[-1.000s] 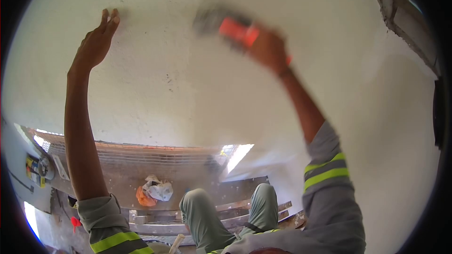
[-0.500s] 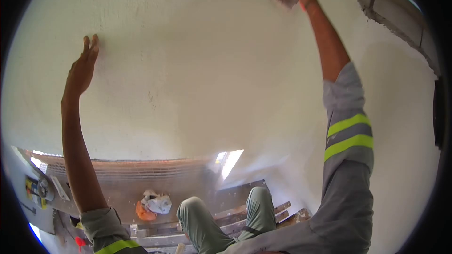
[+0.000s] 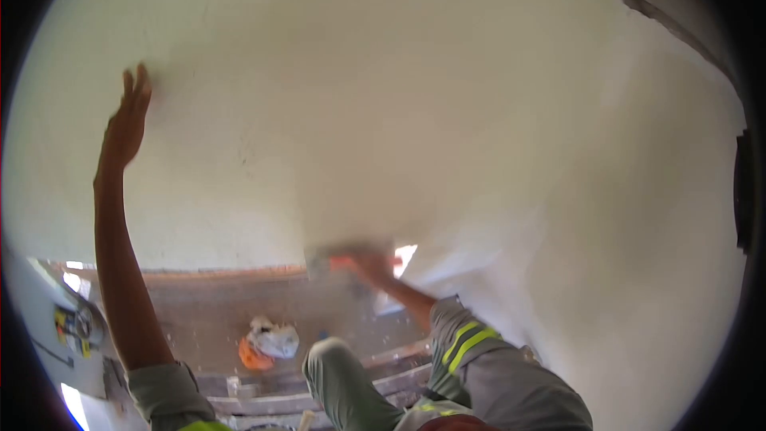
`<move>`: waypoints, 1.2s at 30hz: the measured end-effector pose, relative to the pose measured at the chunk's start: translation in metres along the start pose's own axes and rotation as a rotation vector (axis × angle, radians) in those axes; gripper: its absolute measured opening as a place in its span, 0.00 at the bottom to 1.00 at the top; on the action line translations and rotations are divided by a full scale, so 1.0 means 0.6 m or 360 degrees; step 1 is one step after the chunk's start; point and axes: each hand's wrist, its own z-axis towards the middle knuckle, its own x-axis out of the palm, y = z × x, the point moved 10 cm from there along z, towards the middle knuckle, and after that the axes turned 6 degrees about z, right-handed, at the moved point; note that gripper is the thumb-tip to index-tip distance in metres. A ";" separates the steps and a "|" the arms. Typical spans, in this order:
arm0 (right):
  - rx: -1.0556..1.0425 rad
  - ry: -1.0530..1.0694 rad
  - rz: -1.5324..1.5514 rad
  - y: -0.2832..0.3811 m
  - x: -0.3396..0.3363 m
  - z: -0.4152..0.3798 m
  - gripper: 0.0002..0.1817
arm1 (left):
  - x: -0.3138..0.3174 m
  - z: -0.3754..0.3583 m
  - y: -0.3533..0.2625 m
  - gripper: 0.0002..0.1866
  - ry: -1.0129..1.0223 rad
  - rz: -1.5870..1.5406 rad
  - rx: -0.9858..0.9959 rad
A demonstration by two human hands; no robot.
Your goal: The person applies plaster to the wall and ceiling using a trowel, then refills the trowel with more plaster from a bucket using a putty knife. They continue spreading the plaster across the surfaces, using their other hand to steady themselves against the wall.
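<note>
A broad pale plastered wall [image 3: 447, 112] fills most of the view. My left hand [image 3: 126, 124] is raised at the upper left, its fingers stretched out against or very close to the wall. Low in the middle, my right hand [image 3: 371, 265] grips a plastering trowel [image 3: 321, 262] by its orange handle. The trowel and the hand are smeared by motion. Its blade lies at the wall's lower edge, partly covered by my fingers.
White and orange plastic bags [image 3: 273, 341] lie below the wall, near my knees. Wooden planks [image 3: 271, 405] run across the bottom. A round grey and yellow object [image 3: 84, 325] stands at the lower left. Rough blockwork [image 3: 670, 0] borders the upper right.
My right hand has swept the trowel from the upper right down to the wall's lower edge. My left hand stays up, shifted slightly left in view.
</note>
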 end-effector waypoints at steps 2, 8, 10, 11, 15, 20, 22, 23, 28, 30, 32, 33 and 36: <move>0.0240 -0.0087 0.0458 -0.014 0.034 -0.053 0.15 | 0.009 0.004 0.002 0.27 0.0069 0.0163 -0.0039; 0.0791 -0.1204 0.1040 0.043 -0.228 -0.243 0.12 | 0.006 -0.013 -0.024 0.31 0.0196 0.0118 -0.0225; 0.0908 -0.1344 0.1592 -0.049 -0.233 -0.276 0.09 | -0.018 -0.006 -0.050 0.32 0.0285 0.0117 -0.0247; 0.0933 -0.1394 0.1608 -0.073 -0.249 -0.289 0.08 | -0.035 -0.011 -0.090 0.32 0.0310 0.0082 -0.0226; 0.0915 -0.1595 0.1451 -0.141 -0.341 -0.308 0.09 | -0.037 -0.003 -0.117 0.31 0.0326 0.0064 -0.0237; 0.0599 -0.1396 0.0985 -0.047 -0.632 -0.224 0.14 | -0.033 -0.014 -0.127 0.30 0.0191 0.0130 -0.0310; 0.0568 -0.1476 0.0476 0.010 -0.742 -0.195 0.22 | -0.046 0.005 -0.130 0.31 0.0184 0.0468 -0.0397; 0.0432 -0.1507 0.0218 0.019 -0.787 -0.176 0.23 | -0.061 0.023 -0.136 0.31 0.0185 0.0643 -0.0435; -0.0051 -0.1715 -0.0381 0.233 -1.106 -0.040 0.25 | -0.259 0.109 -0.336 0.24 -0.0606 0.0165 0.0054; -0.0333 -0.1757 -0.0837 0.313 -1.260 0.039 0.21 | -0.297 0.163 -0.384 0.21 -0.0562 0.0113 0.0149; 0.0005 -0.1641 -0.0829 0.351 -1.403 0.125 0.20 | -0.324 0.202 -0.416 0.20 -0.0594 0.0182 0.0275; -0.0022 -0.1580 -0.0697 0.359 -1.450 0.165 0.19 | -0.306 0.222 -0.408 0.21 -0.0521 0.0286 0.0332; -0.0018 -0.1381 -0.0573 0.342 -1.486 0.248 0.20 | -0.285 0.185 -0.356 0.21 -0.0198 -0.0213 0.0061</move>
